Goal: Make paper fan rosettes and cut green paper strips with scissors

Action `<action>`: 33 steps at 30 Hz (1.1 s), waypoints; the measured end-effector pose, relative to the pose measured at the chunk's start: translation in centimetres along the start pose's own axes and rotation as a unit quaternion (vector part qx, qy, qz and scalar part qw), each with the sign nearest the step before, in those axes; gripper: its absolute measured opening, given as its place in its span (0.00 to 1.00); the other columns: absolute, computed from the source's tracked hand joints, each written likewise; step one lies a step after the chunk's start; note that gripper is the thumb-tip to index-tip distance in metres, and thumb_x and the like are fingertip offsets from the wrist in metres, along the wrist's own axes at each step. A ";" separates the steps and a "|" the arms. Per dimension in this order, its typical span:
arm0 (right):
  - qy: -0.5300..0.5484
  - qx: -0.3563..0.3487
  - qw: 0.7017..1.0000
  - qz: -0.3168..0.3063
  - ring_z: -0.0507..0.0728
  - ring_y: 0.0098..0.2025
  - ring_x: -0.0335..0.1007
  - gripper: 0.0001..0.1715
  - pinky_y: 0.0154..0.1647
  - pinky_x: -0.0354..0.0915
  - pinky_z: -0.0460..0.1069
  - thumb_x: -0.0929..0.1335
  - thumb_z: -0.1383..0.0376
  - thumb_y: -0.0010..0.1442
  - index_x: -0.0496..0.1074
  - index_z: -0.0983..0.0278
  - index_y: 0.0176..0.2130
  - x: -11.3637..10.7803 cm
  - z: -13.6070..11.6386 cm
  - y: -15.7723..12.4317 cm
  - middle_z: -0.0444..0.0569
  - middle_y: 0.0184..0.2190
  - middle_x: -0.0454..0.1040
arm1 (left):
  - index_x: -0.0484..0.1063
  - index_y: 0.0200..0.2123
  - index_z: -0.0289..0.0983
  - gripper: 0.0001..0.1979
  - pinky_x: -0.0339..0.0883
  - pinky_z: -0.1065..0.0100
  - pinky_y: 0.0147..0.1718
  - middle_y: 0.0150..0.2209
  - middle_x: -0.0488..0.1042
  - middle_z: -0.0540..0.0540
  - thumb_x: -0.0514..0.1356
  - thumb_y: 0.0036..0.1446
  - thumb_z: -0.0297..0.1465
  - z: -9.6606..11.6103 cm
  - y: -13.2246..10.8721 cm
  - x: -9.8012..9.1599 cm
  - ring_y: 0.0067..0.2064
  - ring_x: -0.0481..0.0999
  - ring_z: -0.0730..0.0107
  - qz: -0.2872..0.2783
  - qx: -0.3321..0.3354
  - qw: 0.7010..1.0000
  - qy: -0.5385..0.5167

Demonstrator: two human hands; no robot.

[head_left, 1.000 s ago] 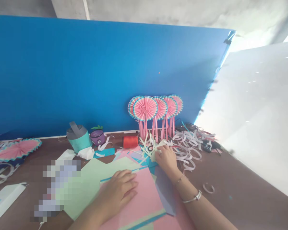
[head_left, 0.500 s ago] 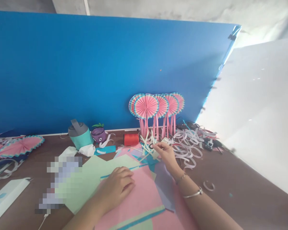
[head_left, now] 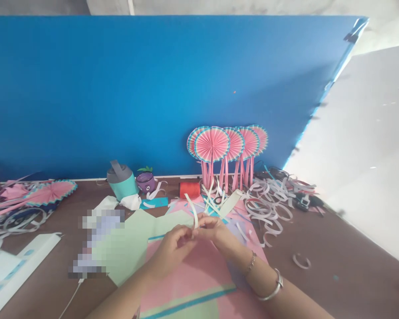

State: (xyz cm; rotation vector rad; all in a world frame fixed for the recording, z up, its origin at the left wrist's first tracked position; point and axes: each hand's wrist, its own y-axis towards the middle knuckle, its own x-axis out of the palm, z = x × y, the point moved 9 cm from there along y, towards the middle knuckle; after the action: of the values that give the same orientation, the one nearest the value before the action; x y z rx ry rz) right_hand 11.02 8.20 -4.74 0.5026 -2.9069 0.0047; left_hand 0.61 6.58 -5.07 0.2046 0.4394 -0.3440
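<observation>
Between my two hands stands a narrow pale paper strip (head_left: 193, 210), curving up from the fingertips. My right hand (head_left: 216, 230) pinches its lower end, thumb and forefinger together. My left hand (head_left: 176, 243) has its fingers closed at the same end, touching the strip. Below both hands lies a pink sheet (head_left: 189, 279) with green and blue bands along its edges. A light green sheet (head_left: 129, 243) lies to the left, partly under the pink one. More pale strips (head_left: 213, 203) are heaped just beyond my right hand.
Round pink paper fans (head_left: 212, 144) stand against the blue board (head_left: 119, 88). Nearby are a red thread spool (head_left: 189, 190), a purple cup (head_left: 145, 182) and a teal bottle (head_left: 122, 184). Curled white strips (head_left: 269, 204) pile up at the right, a white box (head_left: 26, 270) at the left.
My right hand has come back from the strip heap with a pale strip. My left hand has risen off the pink sheet and met it. The view has shifted slightly left.
</observation>
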 end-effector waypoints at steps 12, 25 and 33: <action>-0.237 -0.170 0.859 0.421 0.59 0.46 0.62 0.17 0.45 0.61 0.54 0.61 0.60 0.56 0.61 0.61 0.46 -9.4 -4.2 -3.1 0.53 0.45 0.65 | 0.66 0.26 0.39 0.12 0.63 0.68 0.34 0.29 0.70 0.48 0.49 0.59 0.33 0.4 0.4 -2.7 0.35 0.69 0.67 0.061 0.023 0.988 0.140; -0.524 -0.287 0.802 -0.018 0.54 0.34 0.66 0.09 0.48 0.58 0.55 0.62 0.69 0.58 0.71 0.61 0.33 1.9 -4.2 -1.9 0.46 0.27 0.72 | 0.68 0.31 0.39 0.13 0.60 0.61 0.39 0.31 0.71 0.45 0.46 0.61 0.28 2.8 -0.3 -0.7 0.38 0.67 0.63 0.002 0.126 0.956 0.265; -0.356 -0.103 0.929 -0.010 0.51 0.30 0.66 0.07 0.33 0.61 0.45 0.64 0.69 0.51 0.72 0.64 0.25 -0.6 -2.7 -0.6 0.45 0.27 0.71 | 0.69 0.31 0.39 0.12 0.60 0.61 0.39 0.32 0.72 0.46 0.47 0.62 0.29 2.1 -0.2 -0.6 0.39 0.68 0.63 0.013 0.124 0.951 0.283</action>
State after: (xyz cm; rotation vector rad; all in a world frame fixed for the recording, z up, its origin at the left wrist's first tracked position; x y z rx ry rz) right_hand 12.31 7.95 -2.25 0.5927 -3.5320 -0.6021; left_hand 0.87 6.04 -2.97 0.5597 0.9601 -0.3119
